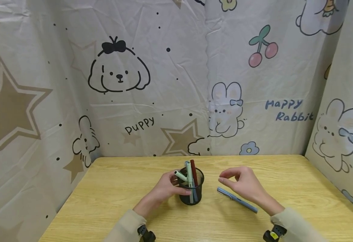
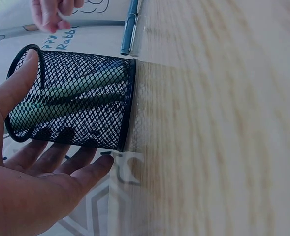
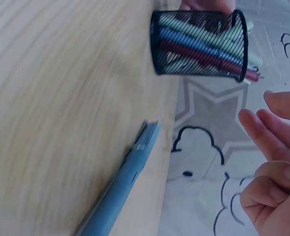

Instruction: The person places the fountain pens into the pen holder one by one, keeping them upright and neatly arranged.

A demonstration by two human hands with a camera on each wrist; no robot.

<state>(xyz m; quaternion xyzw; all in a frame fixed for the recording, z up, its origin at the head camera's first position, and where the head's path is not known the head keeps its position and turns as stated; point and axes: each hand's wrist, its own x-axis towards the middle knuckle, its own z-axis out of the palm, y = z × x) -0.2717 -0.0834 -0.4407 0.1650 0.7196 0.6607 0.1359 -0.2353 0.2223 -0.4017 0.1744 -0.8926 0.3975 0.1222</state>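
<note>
The left hand (image 1: 161,190) was cupped against the left wall of the mesh cup (image 1: 191,191), thumb on the near side and fingers (image 2: 61,160) lying straight along the mesh, steadying rather than clenching it. The cup stood upright near the middle of the table (image 1: 110,188), with several pens (image 1: 190,174) standing in it, tips leaning slightly left.

The right hand (image 1: 243,185) hovered just above the table to the right of the cup, apart from it, fingers (image 3: 268,130) loosely curled and grasping nothing. The blue pen (image 1: 237,200) lay flat directly under and just in front of that hand (not touching it, as far as the head view showed). Its long axis ran from near the cup's base out toward the right wrist, capped end toward the cup. The right hand was plainly the nearer to the pen; the fingertips stood above the pen's cup-side end.
</note>
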